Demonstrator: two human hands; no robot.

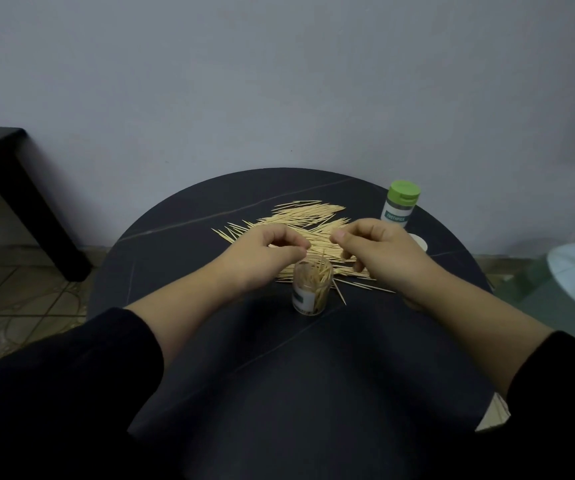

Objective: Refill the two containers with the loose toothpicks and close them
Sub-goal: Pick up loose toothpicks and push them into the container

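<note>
- While I stand by the round dark table (161,237), I see a big heap of loose toothpicks (300,220) spread across its middle.
- One clear container (312,289) stands upright with no lid on, just on the near side of the heap and between the two hands. I think it sits that close so each little bunch has only a short way to go. Many sticks are inside it, leaning every which way.
- The left hand (268,254) hangs just above the mouth of that container. Its fingers are curled in, with the tips close to the thumb, like a pinch. I cannot tell if any sticks are in it.
- The right hand (379,251) is over the heap with its fingers curled down toward the sticks, maybe to gather more. I cannot tell if it has hold of any.
- The other container (401,204) stands at the far right of the table, well apart, with its green lid on.
- A pale round thing (420,242) lies near it, half hidden behind the right hand. It may be the lid for the open one.
- Lots of sticks lie loose, so I think the job is far from done.
</note>
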